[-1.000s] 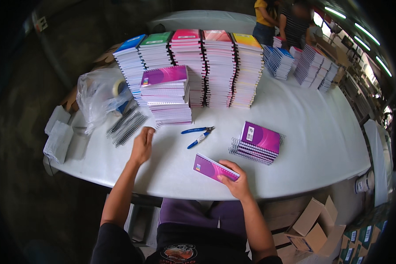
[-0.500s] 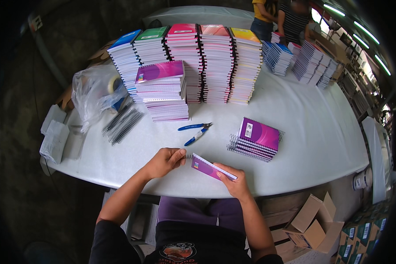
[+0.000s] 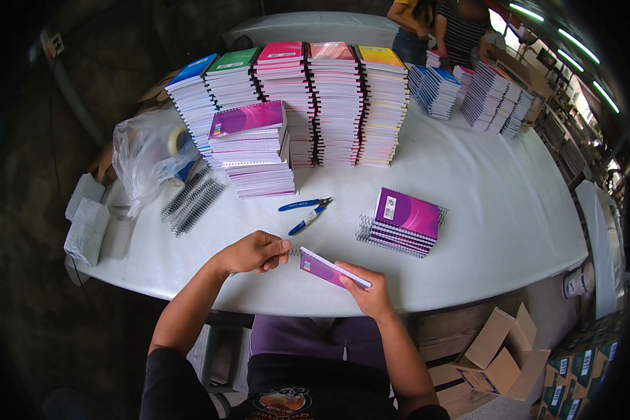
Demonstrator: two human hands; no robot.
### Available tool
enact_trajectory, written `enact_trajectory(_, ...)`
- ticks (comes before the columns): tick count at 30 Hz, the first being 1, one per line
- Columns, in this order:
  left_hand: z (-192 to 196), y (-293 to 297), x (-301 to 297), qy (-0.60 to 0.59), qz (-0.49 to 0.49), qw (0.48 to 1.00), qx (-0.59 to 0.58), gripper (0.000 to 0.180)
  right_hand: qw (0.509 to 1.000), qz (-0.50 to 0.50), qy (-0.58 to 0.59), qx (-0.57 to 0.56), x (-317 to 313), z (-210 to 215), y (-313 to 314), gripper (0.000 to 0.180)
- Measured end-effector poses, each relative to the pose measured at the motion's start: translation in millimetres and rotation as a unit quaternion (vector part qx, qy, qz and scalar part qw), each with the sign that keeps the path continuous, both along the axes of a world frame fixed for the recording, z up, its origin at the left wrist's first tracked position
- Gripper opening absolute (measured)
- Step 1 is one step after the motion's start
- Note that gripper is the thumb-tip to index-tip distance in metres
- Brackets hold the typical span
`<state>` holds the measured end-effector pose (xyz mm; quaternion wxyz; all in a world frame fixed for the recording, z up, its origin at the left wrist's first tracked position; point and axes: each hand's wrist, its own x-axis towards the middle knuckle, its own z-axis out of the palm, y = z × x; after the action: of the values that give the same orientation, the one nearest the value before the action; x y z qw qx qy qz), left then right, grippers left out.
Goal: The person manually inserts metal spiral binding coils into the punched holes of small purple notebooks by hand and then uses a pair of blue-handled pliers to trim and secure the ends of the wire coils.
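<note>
A purple-covered notebook (image 3: 322, 269) is tilted in my right hand (image 3: 368, 288), which grips its right end with the thumb on the cover. At the notebook's left end a dark spiral wire (image 3: 295, 252) sticks out, and my left hand (image 3: 257, 253) pinches it between thumb and fingers. How far the wire runs into the holes is too small to tell. Beyond my hands lie blue-handled cutting pliers (image 3: 306, 211). To the right rests a small stack of purple spiral-bound notebooks (image 3: 406, 218), their coils jutting out at the sides.
Loose spiral wires (image 3: 192, 201) lie at the left, beside a clear plastic bag (image 3: 141, 157). Purple unbound pads (image 3: 259, 157) stand before tall notebook stacks (image 3: 336, 105). An open carton (image 3: 500, 357) is on the floor at right. Two people stand at the far right.
Both hands hold nearly the same pose on the wire and notebook. My left hand has turned slightly. The whole view has shifted a little.
</note>
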<state>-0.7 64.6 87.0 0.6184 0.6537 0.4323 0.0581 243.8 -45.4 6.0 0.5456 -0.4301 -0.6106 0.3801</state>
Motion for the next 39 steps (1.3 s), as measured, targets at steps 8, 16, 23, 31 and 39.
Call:
enact_trajectory(8,5.4,5.4,-0.4,-0.006,0.016,0.997,-0.071,0.051,1.000,-0.025,-0.007,0.011,-2.0,3.0,-2.4,0.031)
enact_trajectory(16,-2.1,10.4,1.6,-0.014,0.031,0.997,-0.063,0.035,1.000,-0.008,-0.006,0.010,-1.3,5.3,-1.9,0.028)
enact_trajectory(23,3.8,0.4,5.4,-0.016,-0.054,0.928,0.368,0.017,0.999,-0.027,0.044,0.000,-6.6,8.2,-2.3,0.027)
enact_trajectory(31,20.5,-14.1,24.2,0.085,-0.156,0.798,0.576,0.024,0.999,0.007,-0.017,-0.026,-1.1,-0.8,-2.5,0.028)
enact_trajectory(39,28.9,-26.5,36.0,0.126,-0.183,0.728,0.648,0.024,0.998,0.032,-0.038,0.024,-0.2,0.5,-5.8,0.033)
